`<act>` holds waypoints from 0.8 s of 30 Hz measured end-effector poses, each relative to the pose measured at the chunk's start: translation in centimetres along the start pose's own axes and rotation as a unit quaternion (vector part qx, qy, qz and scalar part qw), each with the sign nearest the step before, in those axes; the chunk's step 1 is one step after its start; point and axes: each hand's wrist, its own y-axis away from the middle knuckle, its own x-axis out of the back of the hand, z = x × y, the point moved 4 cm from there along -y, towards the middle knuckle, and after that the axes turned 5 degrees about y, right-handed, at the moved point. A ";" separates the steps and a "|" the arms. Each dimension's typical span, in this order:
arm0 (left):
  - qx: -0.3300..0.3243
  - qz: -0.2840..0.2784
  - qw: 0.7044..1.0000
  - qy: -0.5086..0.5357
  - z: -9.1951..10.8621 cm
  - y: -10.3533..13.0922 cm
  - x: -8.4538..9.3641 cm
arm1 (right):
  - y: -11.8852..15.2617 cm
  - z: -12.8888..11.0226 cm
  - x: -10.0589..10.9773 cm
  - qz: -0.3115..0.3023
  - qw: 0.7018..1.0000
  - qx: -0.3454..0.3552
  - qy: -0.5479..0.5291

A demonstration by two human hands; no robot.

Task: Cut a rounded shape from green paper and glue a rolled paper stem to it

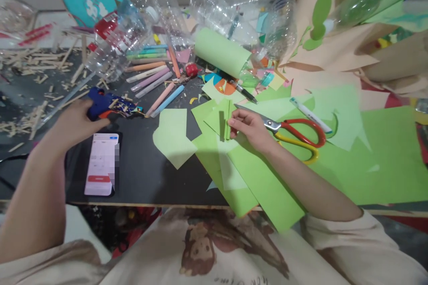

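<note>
My left hand (75,120) is at the handle of a blue glue gun (96,101) with an orange trigger, its fingers round the back and its thumb stretched below. The gun's nozzle points right. Between thumb and fingertips, my right hand (249,127) pinches a narrow folded strip of green paper (228,116), held upright above green sheets. Right beside that hand, large scissors (274,124) with one red and one yellow handle lie on the paper, partly covered by the hand. A pale green cut piece of paper (174,136) lies between my hands.
A lit phone (102,164) lies near the table's front edge. Behind are several markers (152,80), a green-wrapped bottle (220,51), a black pen (245,92) and clear plastic bottles (281,22). Wooden stick bits (33,64) litter the left; green sheets (384,156) cover the right.
</note>
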 end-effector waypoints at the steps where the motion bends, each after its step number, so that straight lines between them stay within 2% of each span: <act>1: 0.013 -0.009 1.000 0.002 -0.2 -0.2 -0.1 | 0.0 0.0 0.0 0.001 1.000 0.001 -0.001; 5: 0.086 -0.022 0.996 0.014 -0.4 -0.1 -0.5 | 0.0 0.1 0.0 0.000 1.000 0.003 -0.004; 11: 0.077 -0.020 0.996 0.037 -0.3 0.6 -0.8 | 0.0 0.2 0.0 0.001 1.000 0.001 -0.008; 15: 0.088 -0.003 0.994 0.069 -1.8 1.2 0.7 | 0.1 0.1 0.0 0.001 1.000 -0.006 -0.009; 18: 0.137 0.064 0.988 0.018 -3.8 0.4 2.7 | 0.1 0.1 0.0 -0.001 1.000 -0.007 -0.008; 19: 0.148 0.061 0.987 -0.016 -4.2 -0.1 3.2 | 0.1 0.1 0.0 -0.001 1.000 -0.006 -0.008; 21: 0.159 -0.004 0.982 -0.097 -4.3 -1.4 3.4 | 0.0 0.2 0.0 -0.002 1.000 -0.002 -0.008; 22: 0.176 -0.066 0.972 -0.139 -4.2 -2.0 3.2 | 0.0 0.3 0.0 -0.003 1.000 0.001 -0.008; 24: 0.174 -0.115 0.959 -0.194 -3.4 -2.7 3.1 | 0.0 0.3 0.0 -0.004 1.000 0.009 -0.009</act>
